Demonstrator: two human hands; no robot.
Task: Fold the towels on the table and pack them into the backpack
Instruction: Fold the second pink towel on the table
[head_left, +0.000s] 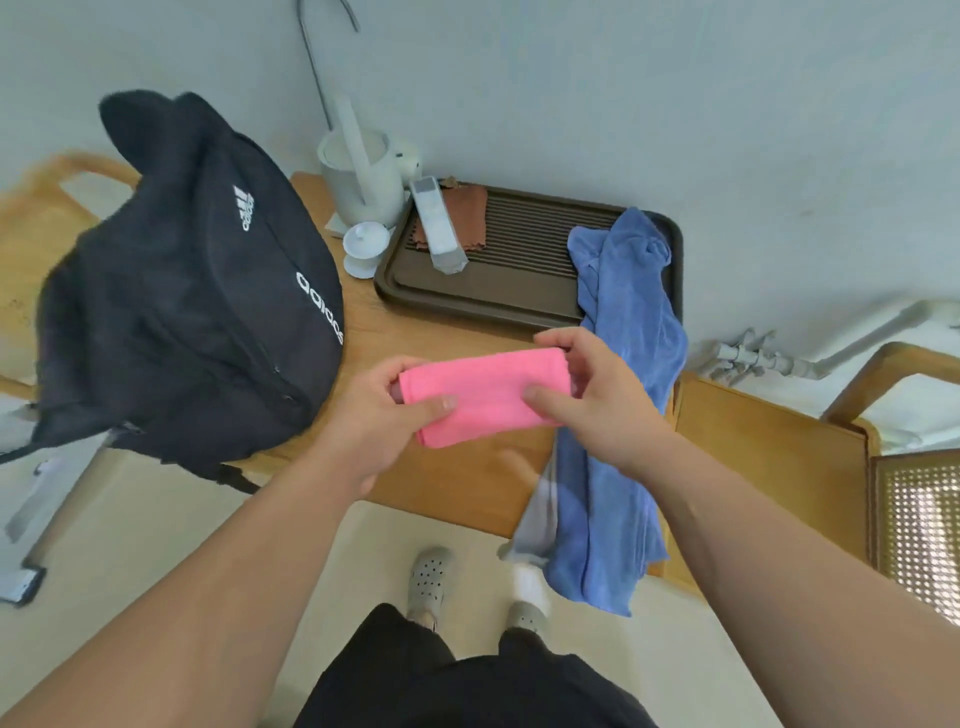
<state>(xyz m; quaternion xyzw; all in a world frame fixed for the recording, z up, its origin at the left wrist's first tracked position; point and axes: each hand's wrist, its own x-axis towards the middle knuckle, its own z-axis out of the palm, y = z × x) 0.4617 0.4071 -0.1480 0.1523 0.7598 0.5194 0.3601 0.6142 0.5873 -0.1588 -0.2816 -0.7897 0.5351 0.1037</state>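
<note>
Black shorts and grey perforated clogs mark where the person stands, at the near edge of the light wooden table.

Hands: the left hand pinches the left end of the folded bright pink towel, thumb on top and fingers curled beneath. The right hand grips the right end, thumb on the near face and fingers wrapped over the far edge. The towel is held just above the table top, between the two hands.

Condition of the towel: a compact oblong of several layers, with even edges and a soft, fine nap.

Hazards:
- Releasing one hand to open the bag would probably let the layers spring apart.
- The crumpled blue terry towel is not yet folded. It trails from the dark brown slatted tray over the table edge towards the floor, and a brush of the right arm could drag it off.
- The black fabric backpack overhangs the left table corner, and no open mouth is visible. Pushing the towel in hard could tip it.

Beyond the tray stand a white lidded cup, a pale remote control and a white kettle.
</note>
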